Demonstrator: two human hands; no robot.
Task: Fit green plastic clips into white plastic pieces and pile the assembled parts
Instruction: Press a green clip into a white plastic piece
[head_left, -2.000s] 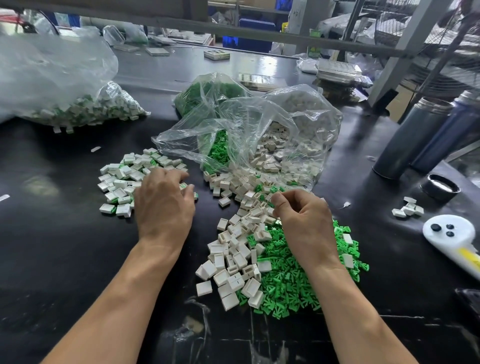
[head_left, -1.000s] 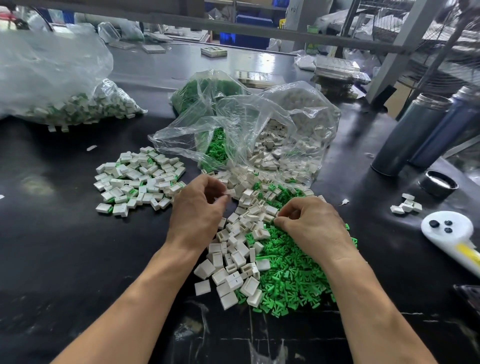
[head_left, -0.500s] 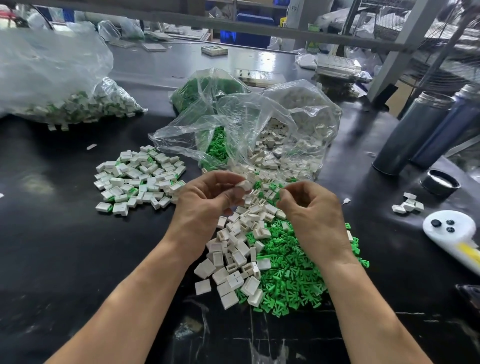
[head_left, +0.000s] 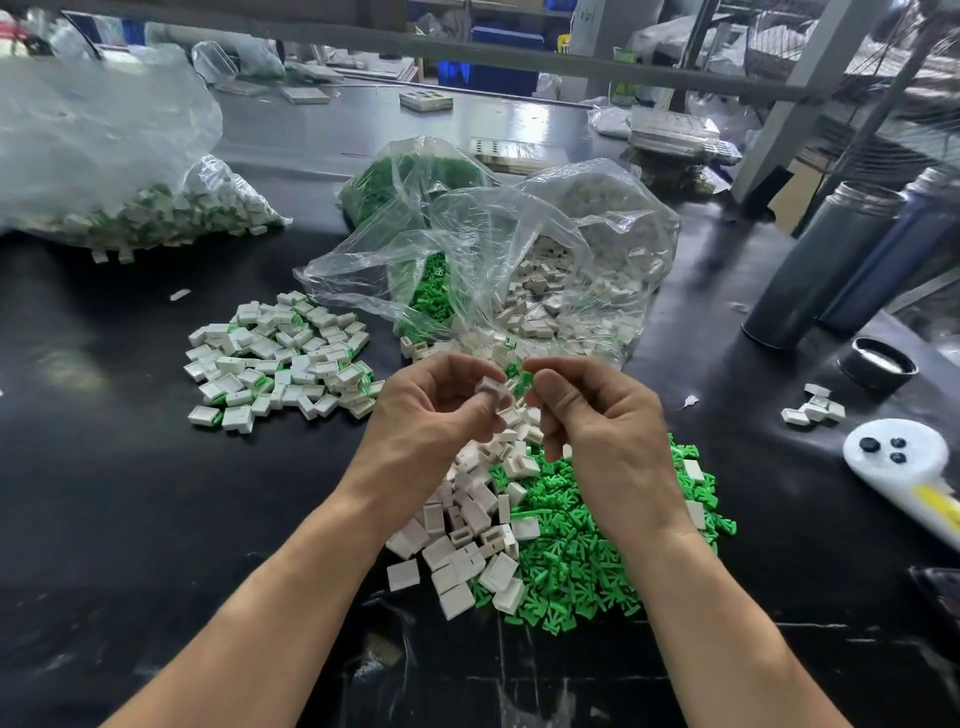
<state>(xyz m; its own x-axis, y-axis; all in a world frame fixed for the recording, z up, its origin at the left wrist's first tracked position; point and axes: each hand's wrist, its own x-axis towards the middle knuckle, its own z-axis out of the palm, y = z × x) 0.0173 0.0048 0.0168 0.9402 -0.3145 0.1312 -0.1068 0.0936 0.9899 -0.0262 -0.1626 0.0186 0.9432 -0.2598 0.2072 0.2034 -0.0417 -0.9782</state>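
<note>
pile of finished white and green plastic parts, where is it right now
In the head view, the pile of finished white and green plastic parts lies on the black table, left of the left hand.

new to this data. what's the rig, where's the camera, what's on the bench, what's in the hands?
There is no robot: a person works with bare hands, and the one camera sits on their head, looking forward and down. The left hand pinches a white plastic piece; the right hand pinches a green clip, the two close together but not yet joined. On the black bench, under the hands, lie loose white pieces and a heap of green clips. To the left is the pile of assembled parts. Behind stand open clear bags of more stock, and to the right two metal flasks.
</note>
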